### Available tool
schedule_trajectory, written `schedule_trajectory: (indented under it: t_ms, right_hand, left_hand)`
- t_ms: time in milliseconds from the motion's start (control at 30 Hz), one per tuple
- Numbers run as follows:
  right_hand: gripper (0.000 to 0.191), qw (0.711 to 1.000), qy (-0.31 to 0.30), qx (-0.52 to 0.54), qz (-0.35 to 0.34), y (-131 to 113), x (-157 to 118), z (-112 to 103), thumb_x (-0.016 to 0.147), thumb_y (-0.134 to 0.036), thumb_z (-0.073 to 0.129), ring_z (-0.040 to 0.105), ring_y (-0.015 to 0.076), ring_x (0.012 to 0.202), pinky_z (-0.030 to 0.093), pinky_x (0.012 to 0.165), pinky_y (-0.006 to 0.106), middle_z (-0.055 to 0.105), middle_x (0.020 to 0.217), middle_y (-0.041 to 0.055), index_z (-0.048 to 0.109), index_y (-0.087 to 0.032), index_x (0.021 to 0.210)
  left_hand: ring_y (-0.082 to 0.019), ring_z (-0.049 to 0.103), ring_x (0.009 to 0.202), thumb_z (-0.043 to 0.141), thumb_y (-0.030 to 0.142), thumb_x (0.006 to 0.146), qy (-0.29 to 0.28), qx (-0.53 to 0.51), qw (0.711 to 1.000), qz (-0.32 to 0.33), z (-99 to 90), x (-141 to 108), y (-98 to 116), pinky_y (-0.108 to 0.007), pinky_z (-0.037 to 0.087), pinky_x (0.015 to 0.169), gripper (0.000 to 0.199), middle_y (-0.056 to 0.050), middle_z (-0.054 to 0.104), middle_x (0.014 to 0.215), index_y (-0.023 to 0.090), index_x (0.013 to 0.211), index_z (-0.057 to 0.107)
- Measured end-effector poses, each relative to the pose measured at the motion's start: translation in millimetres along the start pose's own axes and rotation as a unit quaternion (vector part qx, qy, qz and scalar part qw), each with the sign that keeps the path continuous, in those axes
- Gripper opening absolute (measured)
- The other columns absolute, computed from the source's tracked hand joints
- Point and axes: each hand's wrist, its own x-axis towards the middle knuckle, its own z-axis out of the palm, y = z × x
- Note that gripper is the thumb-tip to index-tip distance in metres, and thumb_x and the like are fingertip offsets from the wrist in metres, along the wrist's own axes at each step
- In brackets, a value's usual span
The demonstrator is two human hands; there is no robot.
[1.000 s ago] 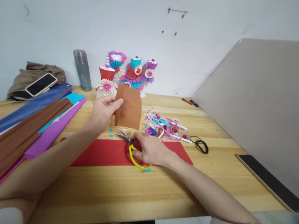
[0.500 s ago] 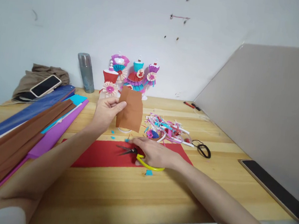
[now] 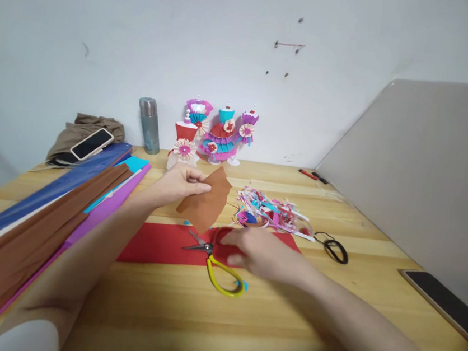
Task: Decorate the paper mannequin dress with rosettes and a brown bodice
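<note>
A piece of brown paper (image 3: 209, 203) with uneven, pointed edges is pinched in my left hand (image 3: 180, 186), thumb on top. It is held tilted above the strip of red paper (image 3: 148, 243) lying on the table. Over that strip's right part is my right hand (image 3: 259, 251), blurred by motion, its fingers at the dark red handle of a pair of scissors (image 3: 207, 248). The blades are spread and point left. The yellow handle hangs free below my fingers, with my thumb outside its loop. A blue scrap (image 3: 242, 285) shows behind the yellow loop.
Several paper-dressed little mannequins (image 3: 221, 134) stand by the wall, beside a thermos (image 3: 149, 126). Paper scraps (image 3: 272, 211) and a black hair tie (image 3: 335, 250) lie to the right. Folded coloured papers (image 3: 55, 223) and a phone (image 3: 93, 144) are left; a dark flat device (image 3: 439, 300) lies right.
The brown paper has been turned in my left hand, a corner now pointing down. The scissors have opened wider, the yellow handle swinging down and away from my right hand. The view has shifted slightly.
</note>
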Motion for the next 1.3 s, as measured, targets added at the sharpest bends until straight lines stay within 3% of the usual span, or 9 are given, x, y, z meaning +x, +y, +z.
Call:
schedule_trajectory:
  t_ms: [167,267,367,700,833,967,1133,1233,1300]
  right_hand:
    - [0.015,0.919,0.192,0.34,0.048,18,18,-11,0.082,-0.027,0.066,0.065,0.0148,0.072,0.05,0.066,0.027,0.073,0.091,0.0073,0.07,-0.015,0.091]
    - [0.041,0.811,0.171,0.559,0.022,18,31,-5,0.073,-0.036,0.077,0.069,0.0131,0.072,0.052,0.061,0.025,0.072,0.111,0.0092,0.067,-0.019,0.11]
    - [0.046,0.776,0.134,0.616,-0.017,5,40,1,0.067,-0.042,0.084,0.067,0.0107,0.062,0.05,0.052,0.021,0.074,0.098,0.0058,0.068,-0.018,0.103]
    - [0.043,0.832,0.21,0.514,-0.006,18,39,0,0.077,-0.059,0.072,0.051,0.0076,0.046,0.041,0.047,0.021,0.064,0.063,-0.0001,0.062,-0.017,0.074]
    - [0.034,0.959,0.232,0.16,0.003,46,33,-17,0.089,-0.047,0.059,0.067,0.0222,0.084,0.052,0.078,0.037,0.073,0.09,0.0121,0.069,-0.017,0.078]
    - [0.02,0.94,0.315,-0.075,0.104,60,35,-38,0.089,-0.03,0.061,0.065,0.0312,0.107,0.044,0.101,0.048,0.072,0.111,0.0174,0.075,-0.016,0.085]
    - [0.033,0.909,0.406,0.095,-0.007,32,42,-64,0.085,-0.045,0.068,0.061,0.0315,0.118,0.045,0.102,0.046,0.069,0.123,0.0143,0.074,-0.019,0.105]
    - [0.057,0.91,0.338,0.208,-0.12,9,56,-69,0.077,-0.044,0.074,0.059,0.0272,0.122,0.046,0.101,0.043,0.064,0.132,0.0106,0.063,-0.022,0.128]
    - [0.04,0.916,0.289,0.248,-0.125,1,69,-67,0.074,-0.04,0.074,0.066,0.0229,0.099,0.05,0.088,0.037,0.072,0.105,0.0085,0.071,-0.017,0.108]
  left_hand:
    - [-0.01,0.053,0.053,0.076,0.038,0.068,0.053,-0.068,0.996,-0.005,-12.1,-1,-3,-0.022,0.038,0.051,0.027,0.001,0.061,0.059,0.014,0.064,0.065]
    - [-0.013,0.059,0.059,0.08,0.036,0.065,0.07,-0.117,0.991,-0.003,-14.2,2,-6,-0.024,0.045,0.057,0.025,-0.002,0.067,0.064,0.013,0.068,0.07]
    - [-0.013,0.06,0.059,0.082,0.033,0.062,0.077,-0.129,0.989,0.005,-13.4,4,-7,-0.024,0.047,0.059,0.023,-0.002,0.068,0.065,0.013,0.067,0.072]
    - [-0.013,0.063,0.06,0.086,0.033,0.059,0.104,-0.163,0.981,0.009,-18.0,4,-8,-0.023,0.049,0.059,0.024,-0.002,0.072,0.068,0.014,0.068,0.074]
    - [-0.014,0.063,0.06,0.084,0.037,0.06,0.085,-0.143,0.986,-0.012,-20.6,4,-10,-0.025,0.048,0.059,0.027,-0.003,0.072,0.069,0.013,0.071,0.073]
    - [-0.01,0.052,0.052,0.079,0.038,0.064,0.066,-0.066,0.996,-0.009,-20.1,3,-7,-0.023,0.039,0.052,0.027,0.001,0.06,0.057,0.014,0.061,0.066]
    - [-0.008,0.04,0.05,0.071,0.04,0.069,0.007,0.025,1.0,0.001,-13.3,2,0,-0.022,0.029,0.051,0.035,0.004,0.046,0.05,0.016,0.05,0.054]
    - [-0.009,0.042,0.051,0.07,0.039,0.069,-0.029,0.032,0.999,-0.018,-8.1,1,3,-0.022,0.031,0.051,0.027,0.003,0.051,0.054,0.016,0.058,0.062]
    - [-0.008,0.04,0.051,0.069,0.039,0.069,-0.039,0.041,0.998,-0.02,-6.5,0,2,-0.022,0.029,0.05,0.026,0.003,0.051,0.053,0.015,0.059,0.063]
